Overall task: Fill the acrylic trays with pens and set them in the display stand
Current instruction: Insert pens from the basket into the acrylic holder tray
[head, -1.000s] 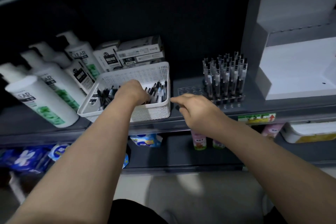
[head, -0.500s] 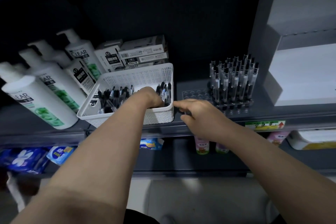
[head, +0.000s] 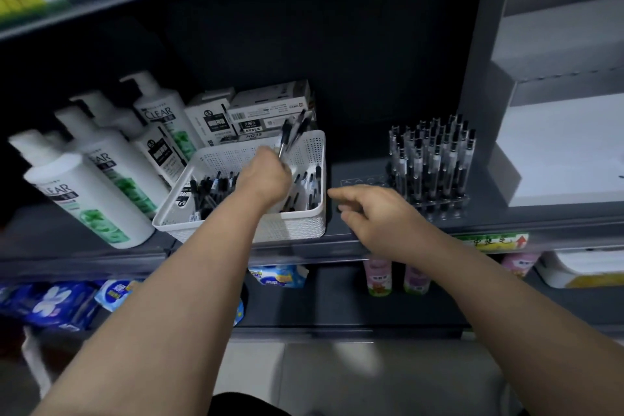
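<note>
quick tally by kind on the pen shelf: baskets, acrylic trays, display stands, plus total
white basket: 1
acrylic tray: 1
display stand: 1
total: 3

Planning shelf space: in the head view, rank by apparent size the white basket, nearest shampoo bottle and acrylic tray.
1. white basket
2. nearest shampoo bottle
3. acrylic tray
Bottle and tray close; order unsure.
</note>
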